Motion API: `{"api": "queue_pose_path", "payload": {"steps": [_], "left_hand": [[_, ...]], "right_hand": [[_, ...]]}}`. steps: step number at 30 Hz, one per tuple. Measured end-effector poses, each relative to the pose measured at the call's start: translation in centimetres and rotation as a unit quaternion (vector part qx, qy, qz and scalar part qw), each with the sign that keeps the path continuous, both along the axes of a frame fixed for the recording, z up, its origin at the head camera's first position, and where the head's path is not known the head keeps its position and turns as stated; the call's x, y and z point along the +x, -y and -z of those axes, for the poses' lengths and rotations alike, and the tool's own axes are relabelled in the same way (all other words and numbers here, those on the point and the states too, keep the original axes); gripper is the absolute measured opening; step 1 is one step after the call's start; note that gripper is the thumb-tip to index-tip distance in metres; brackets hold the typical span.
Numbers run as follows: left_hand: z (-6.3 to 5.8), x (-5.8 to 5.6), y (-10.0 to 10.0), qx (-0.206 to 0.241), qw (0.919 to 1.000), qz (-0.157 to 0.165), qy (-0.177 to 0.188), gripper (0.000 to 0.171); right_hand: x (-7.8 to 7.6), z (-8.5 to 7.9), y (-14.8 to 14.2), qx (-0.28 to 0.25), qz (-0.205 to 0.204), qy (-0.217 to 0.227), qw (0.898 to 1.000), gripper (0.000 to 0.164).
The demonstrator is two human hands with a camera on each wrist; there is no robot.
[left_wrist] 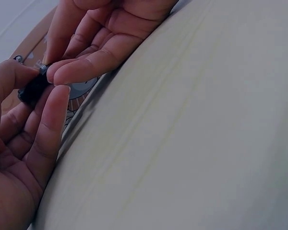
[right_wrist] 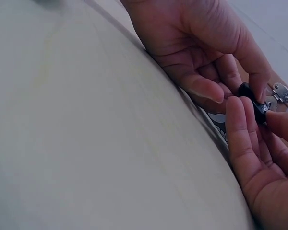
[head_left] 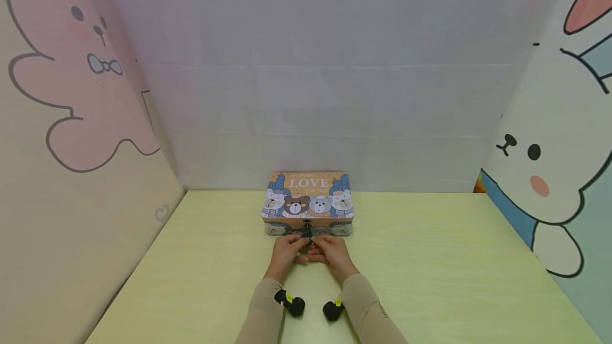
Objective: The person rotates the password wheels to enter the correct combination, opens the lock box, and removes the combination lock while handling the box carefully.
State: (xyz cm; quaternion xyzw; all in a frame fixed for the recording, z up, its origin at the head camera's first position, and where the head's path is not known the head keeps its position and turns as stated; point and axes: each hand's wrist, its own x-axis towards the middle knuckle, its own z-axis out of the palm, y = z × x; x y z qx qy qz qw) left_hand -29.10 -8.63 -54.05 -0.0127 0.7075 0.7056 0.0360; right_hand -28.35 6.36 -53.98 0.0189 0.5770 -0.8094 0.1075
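A tin box (head_left: 308, 195) with a bear print and the word LOVE stands at the back of the table, its lid down. At its front is a metal latch (right_wrist: 281, 93). Close before the latch, a small black padlock (left_wrist: 33, 88) with a silvery part sits between both hands. My left hand (head_left: 286, 252) pinches it from the left, thumb on its near face. From the right, my right hand (head_left: 333, 254) pinches the same padlock with thumb and fingertips. The fingers cover much of it.
The pale yellow-green table (head_left: 430, 259) spreads out on both sides of the box. A white cloth wall (head_left: 311, 94) rises behind it. Printed side panels with a pink figure (head_left: 91, 68) and a white rabbit (head_left: 545, 121) flank the table.
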Motion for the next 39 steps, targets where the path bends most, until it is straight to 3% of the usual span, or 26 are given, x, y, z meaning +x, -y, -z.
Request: {"api": "queue_pose_path", "payload": {"steps": [13, 27, 30, 34, 37, 39], "left_hand": [[0.2, -0.2, -0.2, -0.013, 0.9999, -0.01, 0.004, 0.027], [0.3, -0.5, 0.0, -0.001, 1.0, 0.006, 0.001, 0.025], [-0.7, 0.1, 0.0, -0.002, 0.9999, 0.01, -0.002, 0.025], [-0.8, 0.1, -0.1, -0.009, 0.9999, 0.006, 0.001, 0.026], [0.1, -0.4, -0.1, -0.011, 0.9999, 0.0, 0.006, 0.027], [0.1, -0.3, -0.1, -0.008, 0.9999, 0.0, 0.006, 0.026]], "right_hand": [[-0.2, 0.3, -0.1, -0.002, -0.001, 0.002, 1.0, 0.022], [-0.1, 0.0, 0.0, -0.002, 0.0, 0.002, 1.0, 0.025], [-0.2, 0.0, 0.0, -0.002, 0.001, 0.004, 1.0, 0.025], [0.0, -0.1, 0.0, -0.004, -0.003, 0.001, 1.0, 0.028], [0.0, -0.1, -0.1, -0.007, -0.004, 0.0, 1.0, 0.028], [-0.1, 0.0, 0.0, -0.009, -0.003, 0.001, 1.0, 0.028]]}}
